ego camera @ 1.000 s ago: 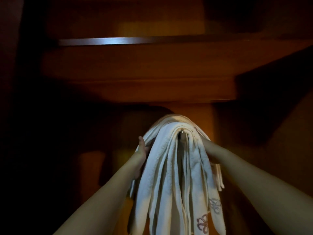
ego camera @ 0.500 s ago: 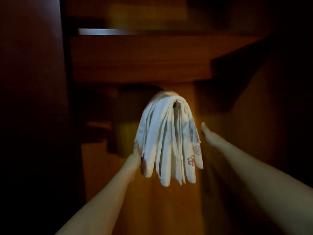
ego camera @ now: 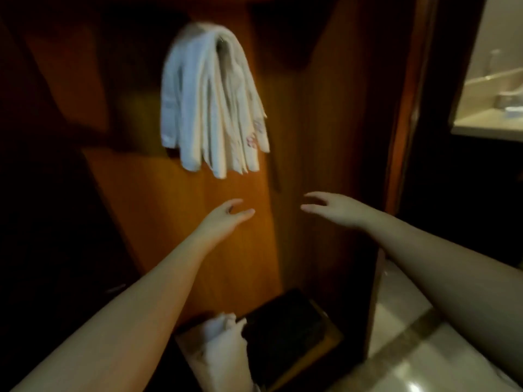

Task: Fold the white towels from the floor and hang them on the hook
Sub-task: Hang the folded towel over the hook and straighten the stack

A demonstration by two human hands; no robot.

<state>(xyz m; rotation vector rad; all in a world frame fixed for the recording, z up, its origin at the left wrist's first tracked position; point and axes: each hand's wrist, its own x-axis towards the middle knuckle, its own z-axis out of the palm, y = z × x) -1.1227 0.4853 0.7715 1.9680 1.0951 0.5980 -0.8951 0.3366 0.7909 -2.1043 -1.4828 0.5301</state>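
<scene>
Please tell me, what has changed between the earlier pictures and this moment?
Both hands let go of the towels: the left hand and the right hand have dropped below them, open and empty. The view has tilted down, so a white cloth at the bottom now shows. The towels stayed draped on the hook.

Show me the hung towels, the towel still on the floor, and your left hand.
hung towels (ego camera: 210, 100), head view, middle of the bundle.
floor towel (ego camera: 223, 349), head view, crumpled top.
left hand (ego camera: 223, 219), head view, back of the hand.
</scene>
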